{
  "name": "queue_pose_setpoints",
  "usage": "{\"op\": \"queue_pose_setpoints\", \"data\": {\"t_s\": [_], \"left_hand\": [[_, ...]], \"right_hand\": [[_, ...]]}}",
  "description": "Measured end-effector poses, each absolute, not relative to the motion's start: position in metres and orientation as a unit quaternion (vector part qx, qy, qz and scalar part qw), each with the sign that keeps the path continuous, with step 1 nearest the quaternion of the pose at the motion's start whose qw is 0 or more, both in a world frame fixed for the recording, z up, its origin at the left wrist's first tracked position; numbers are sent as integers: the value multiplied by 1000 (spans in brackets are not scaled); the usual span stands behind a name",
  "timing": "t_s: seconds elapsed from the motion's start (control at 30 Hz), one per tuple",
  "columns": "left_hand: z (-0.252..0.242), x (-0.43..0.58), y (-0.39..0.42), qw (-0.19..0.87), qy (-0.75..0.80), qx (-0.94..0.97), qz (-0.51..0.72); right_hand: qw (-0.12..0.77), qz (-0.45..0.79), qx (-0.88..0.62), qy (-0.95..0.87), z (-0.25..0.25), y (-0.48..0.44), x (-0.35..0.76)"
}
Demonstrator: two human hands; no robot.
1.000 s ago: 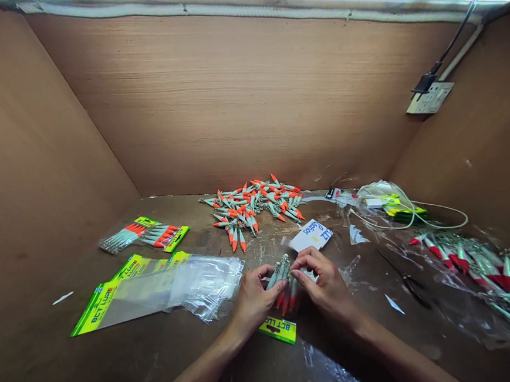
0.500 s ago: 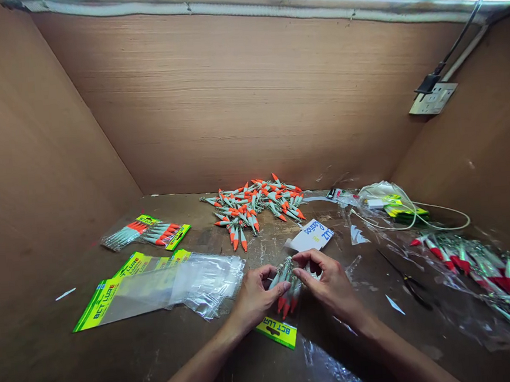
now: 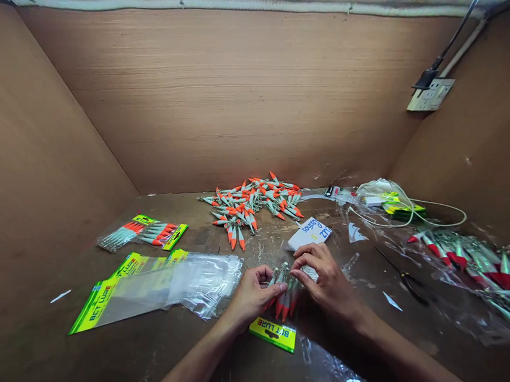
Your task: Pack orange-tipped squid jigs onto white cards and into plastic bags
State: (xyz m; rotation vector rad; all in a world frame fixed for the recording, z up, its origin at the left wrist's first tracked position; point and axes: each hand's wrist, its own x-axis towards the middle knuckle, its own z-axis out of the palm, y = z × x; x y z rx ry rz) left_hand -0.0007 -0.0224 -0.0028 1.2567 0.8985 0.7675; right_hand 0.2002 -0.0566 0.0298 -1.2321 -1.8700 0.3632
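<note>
Between my hands is a small bunch of pale fishing lures [image 3: 283,302] with orange-red tips pointing toward me and metal rings at the far end. My left hand [image 3: 259,293] is closed on the bunch, its thumb lying across the lures. Thumb and index finger of my right hand [image 3: 326,276] pinch at the ring end of a lure on the bunch's right side; the exact contact is partly hidden. Just below the bunch lies a yellow-green printed header card [image 3: 273,334], apparently of a clear bag.
Loose lures [image 3: 251,206] are heaped at the back. Clear header bags [image 3: 126,292] and filled packs [image 3: 163,232] lie left. A handwritten card [image 3: 310,234], pliers [image 3: 407,282], a white cable [image 3: 442,214] and larger red-tipped lures [image 3: 486,267] are on the right.
My right hand has shifted slightly at the ring ends, its fingers more curled. The lures between my hands are spread a little differently. The whole view has shifted slightly.
</note>
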Motion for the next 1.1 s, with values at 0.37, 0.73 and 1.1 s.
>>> {"op": "queue_pose_setpoints", "data": {"t_s": [0.37, 0.73, 1.1], "left_hand": [[-1, -4, -25, 673, 355, 574, 302], [4, 0, -23, 671, 322, 568, 352], [12, 2, -31, 627, 336, 617, 338]], "right_hand": [[431, 161, -482, -745, 33, -59, 196], [441, 94, -462, -763, 33, -59, 197], [456, 11, -391, -799, 56, -63, 195]]}}
